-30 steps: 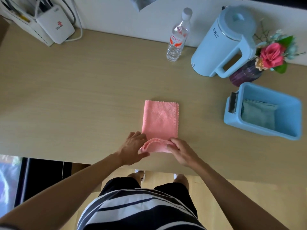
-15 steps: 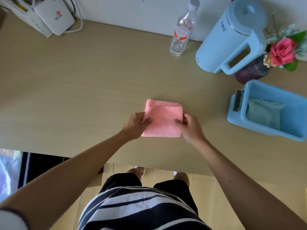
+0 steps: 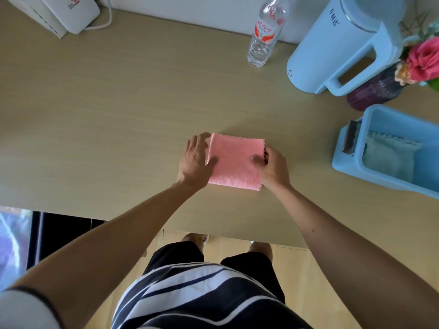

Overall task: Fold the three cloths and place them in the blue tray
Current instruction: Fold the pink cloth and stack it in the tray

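Observation:
A pink cloth (image 3: 234, 160), folded into a small square, lies flat on the wooden table (image 3: 118, 110) in front of me. My left hand (image 3: 196, 161) rests along its left edge, fingers spread, thumb lying on the cloth. My right hand (image 3: 272, 168) pinches the cloth's right edge between thumb and fingers. The blue tray (image 3: 351, 162) stands at the right. Inside it lies a folded pale green cloth (image 3: 389, 155). No third cloth shows.
Along the back wall stand a clear water bottle (image 3: 262, 36), a light blue kettle (image 3: 339, 43) and a purple vase with a pink flower (image 3: 377, 91). A white box with a cable (image 3: 71, 13) sits at the back left. The table's front edge runs just below my hands.
The near half of the pink cloth was folded up over the far half, making a square. Both hands moved from the near end to the cloth's sides.

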Available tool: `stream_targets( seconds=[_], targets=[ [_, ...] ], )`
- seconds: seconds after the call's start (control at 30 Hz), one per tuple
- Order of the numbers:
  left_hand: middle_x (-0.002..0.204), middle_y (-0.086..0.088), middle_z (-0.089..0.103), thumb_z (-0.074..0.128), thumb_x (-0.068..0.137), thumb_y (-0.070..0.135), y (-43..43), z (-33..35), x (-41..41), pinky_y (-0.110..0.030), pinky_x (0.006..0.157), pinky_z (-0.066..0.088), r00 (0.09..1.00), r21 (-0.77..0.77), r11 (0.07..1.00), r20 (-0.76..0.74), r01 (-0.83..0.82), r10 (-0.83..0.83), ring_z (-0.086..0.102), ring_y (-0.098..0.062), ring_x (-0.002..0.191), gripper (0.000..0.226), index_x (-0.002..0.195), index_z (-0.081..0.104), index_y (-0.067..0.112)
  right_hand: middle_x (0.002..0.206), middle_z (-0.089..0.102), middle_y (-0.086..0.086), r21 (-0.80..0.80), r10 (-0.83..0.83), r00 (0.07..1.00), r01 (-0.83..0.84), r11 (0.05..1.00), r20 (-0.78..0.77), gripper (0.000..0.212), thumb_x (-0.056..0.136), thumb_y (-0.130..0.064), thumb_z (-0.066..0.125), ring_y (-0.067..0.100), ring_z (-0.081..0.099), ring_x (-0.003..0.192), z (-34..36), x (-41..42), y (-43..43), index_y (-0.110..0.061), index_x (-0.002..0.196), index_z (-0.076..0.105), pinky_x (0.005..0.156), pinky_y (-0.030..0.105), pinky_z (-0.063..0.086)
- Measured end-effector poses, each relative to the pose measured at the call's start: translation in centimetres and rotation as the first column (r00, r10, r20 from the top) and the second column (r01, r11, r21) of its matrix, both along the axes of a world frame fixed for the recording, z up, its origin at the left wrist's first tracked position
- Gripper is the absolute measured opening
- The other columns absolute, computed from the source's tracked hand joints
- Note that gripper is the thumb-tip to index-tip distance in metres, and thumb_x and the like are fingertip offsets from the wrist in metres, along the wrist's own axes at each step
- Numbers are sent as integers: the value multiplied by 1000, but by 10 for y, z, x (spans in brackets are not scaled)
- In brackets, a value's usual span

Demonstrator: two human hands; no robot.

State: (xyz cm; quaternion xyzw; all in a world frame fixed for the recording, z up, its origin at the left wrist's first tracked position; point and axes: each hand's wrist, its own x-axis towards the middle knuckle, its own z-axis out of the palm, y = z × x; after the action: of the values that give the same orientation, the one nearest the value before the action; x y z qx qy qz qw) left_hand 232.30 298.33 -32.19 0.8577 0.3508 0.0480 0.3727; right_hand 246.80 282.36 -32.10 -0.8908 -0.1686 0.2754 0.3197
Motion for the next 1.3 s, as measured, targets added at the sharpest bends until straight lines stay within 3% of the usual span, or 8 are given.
stream_targets(
  seconds=[0.1, 0.23, 0.33, 0.5, 0.77, 0.93, 1.03, 1.3],
  targets=[
    [127, -11, 51, 62, 83, 18, -4, 1, -3, -43, 90, 45, 966, 369, 896, -19, 248, -259, 46, -30, 114, 53, 134, 47, 15, 62, 45, -12, 21, 21, 999, -22, 1000, 49, 10, 91, -17, 60, 6, 40, 51, 0, -2, 1, -15, 83, 54, 50, 25, 29],
    [157, -12, 35, 52, 95, 26, -7, -19, -2, -51, 115, 28, 808, 396, 712, -167, 580, -566, 26, -34, 147, 53, 146, 42, 16, 92, 63, -3, -50, -5, 969, 18, 999, 248, 26, 88, -18, 66, 22, 61, 81, 2, -6, 1, -12, 111, 57, 69, 35, 46],
    [165, -10, 14, 35, 101, 41, -6, -29, 1, -54, 122, 10, 740, 349, 653, -279, 672, -612, 6, -33, 152, 60, 155, 23, 18, 119, 58, 9, -170, 269, 815, -211, 963, 513, 50, 85, -31, 70, 29, 54, 108, 4, -15, -5, -12, 127, 52, 88, 41, 45],
    [166, -8, -2, 21, 94, 65, 3, -35, 3, -58, 122, 3, 685, 316, 608, -368, 728, -629, -6, -33, 152, 79, 158, 3, 21, 166, 14, 14, -424, 615, 692, -461, 780, 380, 84, 96, -57, 44, 36, 13, 153, -23, -22, -17, -11, 159, 14, 122, 53, 18],
    [165, -14, -5, 27, 88, 74, 3, -33, 10, -58, 121, -1, 697, 290, 644, -435, 708, -570, -8, -34, 152, 95, 157, -1, 14, 167, -7, 13, -509, 617, 743, -438, 741, 259, 89, 91, -71, 19, 38, -6, 154, -27, -25, -21, -19, 159, -5, 121, 63, 3],
    [157, -18, 29, 56, 87, 59, 9, -13, 39, -46, 123, 14, 777, 305, 727, -394, 615, -491, 23, -33, 148, 90, 151, 25, 3, 167, 8, 14, -377, 381, 878, -261, 889, 290, 88, 95, -53, 49, 33, 5, 155, -10, -42, -27, -12, 160, 4, 123, 57, 10],
    [130, -13, 55, 66, 83, 55, 6, -3, 51, -41, 107, 35, 808, 346, 736, -351, 581, -473, 51, -31, 119, 76, 137, 43, 6, 165, 16, 16, -302, 273, 914, -180, 936, 301, 89, 94, -43, 58, 29, 11, 155, -3, -62, -43, -10, 159, 8, 123, 55, 15],
    [104, -7, 58, 69, 79, 53, 5, 6, 61, -40, 97, 42, 848, 194, 880, -417, 434, -326, 55, -27, 104, 41, 97, 67, 16, 157, 30, 15, -189, 81, 959, -30, 982, 272, 89, 88, -30, 68, 31, 30, 146, 4, -89, -72, -12, 158, 15, 121, 55, 20]
  ],
)
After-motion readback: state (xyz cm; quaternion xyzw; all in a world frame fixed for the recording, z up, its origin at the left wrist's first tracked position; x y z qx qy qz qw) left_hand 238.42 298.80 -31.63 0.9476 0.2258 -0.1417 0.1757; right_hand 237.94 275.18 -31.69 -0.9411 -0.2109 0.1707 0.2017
